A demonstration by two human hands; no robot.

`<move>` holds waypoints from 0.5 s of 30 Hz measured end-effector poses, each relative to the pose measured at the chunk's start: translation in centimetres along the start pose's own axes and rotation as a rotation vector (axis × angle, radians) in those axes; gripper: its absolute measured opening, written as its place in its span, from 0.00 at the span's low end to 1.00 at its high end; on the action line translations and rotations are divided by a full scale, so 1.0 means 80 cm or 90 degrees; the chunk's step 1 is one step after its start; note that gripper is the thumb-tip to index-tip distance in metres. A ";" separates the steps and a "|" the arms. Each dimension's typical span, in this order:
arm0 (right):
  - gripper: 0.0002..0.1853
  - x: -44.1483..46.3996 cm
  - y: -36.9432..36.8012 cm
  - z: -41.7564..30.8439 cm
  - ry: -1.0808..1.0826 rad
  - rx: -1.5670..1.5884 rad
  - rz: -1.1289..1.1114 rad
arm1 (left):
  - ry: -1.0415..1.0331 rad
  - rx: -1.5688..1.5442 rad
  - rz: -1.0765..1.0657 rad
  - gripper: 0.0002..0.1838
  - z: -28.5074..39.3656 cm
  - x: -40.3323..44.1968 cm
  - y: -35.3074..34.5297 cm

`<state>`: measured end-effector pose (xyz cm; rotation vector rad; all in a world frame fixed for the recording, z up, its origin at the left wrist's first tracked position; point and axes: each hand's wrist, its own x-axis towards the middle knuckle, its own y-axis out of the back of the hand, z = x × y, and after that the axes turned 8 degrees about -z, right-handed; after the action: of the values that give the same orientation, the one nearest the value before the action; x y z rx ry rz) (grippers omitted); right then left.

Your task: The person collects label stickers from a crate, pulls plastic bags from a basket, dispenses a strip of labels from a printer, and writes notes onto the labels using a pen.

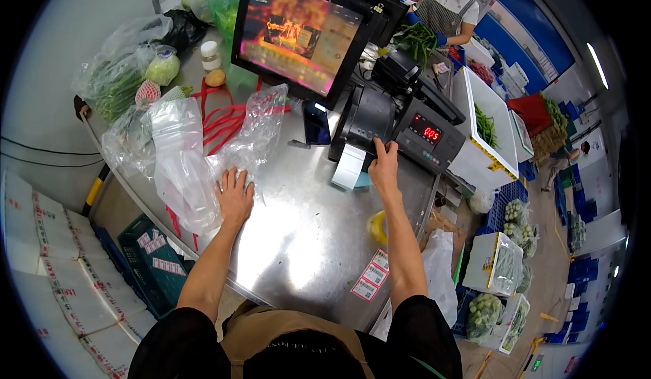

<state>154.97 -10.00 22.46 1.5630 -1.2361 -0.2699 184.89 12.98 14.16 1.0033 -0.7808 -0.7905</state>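
Note:
My left hand point(234, 196) lies flat, fingers spread, on clear plastic bags point(182, 165) at the left of the metal table. My right hand point(384, 166) reaches to the front of a black label printer point(368, 113). Its fingers are apart and touch the printer's edge, with nothing visible held in them. A blank white label strip point(348, 166) hangs from the printer, just left of that hand. Right of the printer, a scale display point(428, 132) glows with red digits. A dark phone point(317, 124) lies between the bags and the printer.
A touchscreen monitor point(298, 34) stands at the back. Red straps point(224, 122), a potato point(215, 78) and a white bottle point(211, 55) lie left. Printed labels point(371, 275) and yellow tape point(377, 227) are near the front edge. A co-worker point(444, 6) holds green vegetables beyond a foam box point(468, 148).

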 end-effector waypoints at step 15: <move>0.29 -0.002 -0.004 -0.001 0.007 -0.045 0.016 | -0.003 0.010 0.011 0.22 -0.001 0.000 -0.005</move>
<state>155.17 -9.83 22.14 1.4865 -1.2240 -0.2858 184.85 12.89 13.81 1.0079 -0.7998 -0.7732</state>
